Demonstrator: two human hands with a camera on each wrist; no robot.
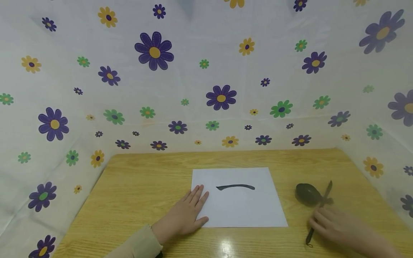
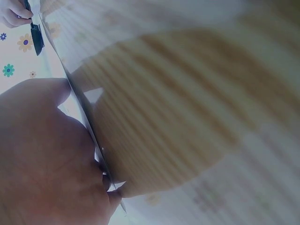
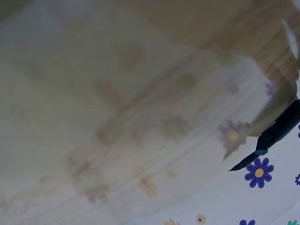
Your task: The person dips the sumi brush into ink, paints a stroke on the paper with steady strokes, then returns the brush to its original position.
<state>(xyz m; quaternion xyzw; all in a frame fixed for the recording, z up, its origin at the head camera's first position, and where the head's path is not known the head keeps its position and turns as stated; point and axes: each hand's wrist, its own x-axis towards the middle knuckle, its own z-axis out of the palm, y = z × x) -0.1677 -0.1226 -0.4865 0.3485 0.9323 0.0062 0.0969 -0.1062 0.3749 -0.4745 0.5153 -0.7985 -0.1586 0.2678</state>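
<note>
A white sheet of paper (image 1: pixel 242 208) lies on the wooden table with one dark, slightly arched brush stroke (image 1: pixel 237 186) across its upper half. My left hand (image 1: pixel 185 215) rests flat with fingers spread on the sheet's left edge. At the right, my right hand (image 1: pixel 332 225) has its fingers curled round a dark writing brush (image 1: pixel 310 236), whose looped end points toward me and whose tip points away. Just beyond those fingers sits a dark oval ink dish (image 1: pixel 307 194); the brush overlaps its right end in the head view. In the right wrist view a dark pointed tip (image 3: pixel 243 162) shows.
A wood-grain table (image 1: pixel 138 179) with a glossy surface carries everything. White cloth (image 1: pixel 190 82) printed with purple, yellow and green flowers encloses it at the back and both sides. Bare tabletop lies between the paper and the dish.
</note>
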